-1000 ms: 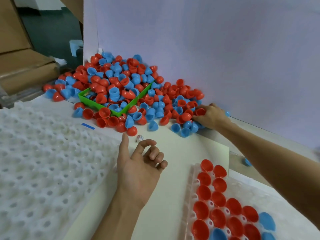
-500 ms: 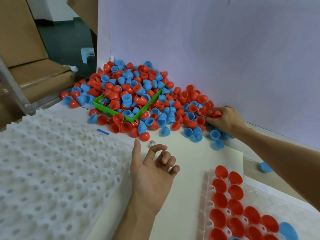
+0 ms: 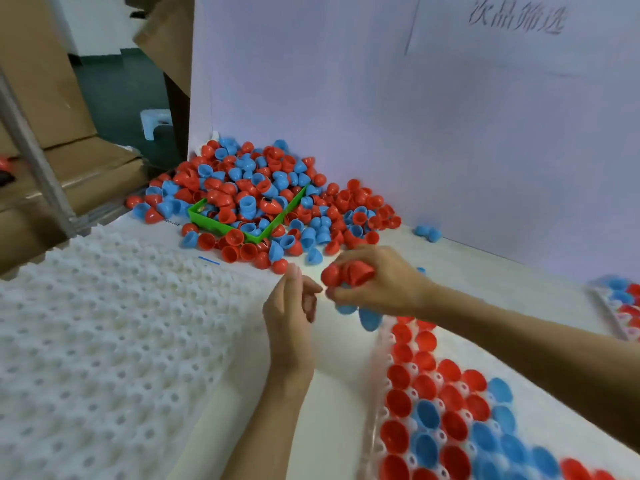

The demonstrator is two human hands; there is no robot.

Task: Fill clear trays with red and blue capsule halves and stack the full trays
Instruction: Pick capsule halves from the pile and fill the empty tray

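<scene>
A heap of red and blue capsule halves [image 3: 277, 199] lies against the white back wall, spilling over a green tray [image 3: 221, 226]. My right hand [image 3: 374, 278] is above the table's middle and grips a handful of red and blue capsule halves [image 3: 349, 275]; some blue ones hang below it. My left hand [image 3: 294, 313] is just left of it, fingers loosely curled, holding nothing. A clear tray [image 3: 381, 403] at the lower right holds red and blue halves in its cells.
A stack of white empty moulded trays [image 3: 104, 341] fills the left. Another filled tray [image 3: 620, 306] sits at the far right edge. Two loose blue halves [image 3: 427, 233] lie by the wall. Cardboard boxes [image 3: 45, 98] stand at the back left.
My right hand left the heap's right edge and came toward me with a handful of halves, meeting my left hand, which lifted slightly. The camera view shifted, showing more of the clear tray.
</scene>
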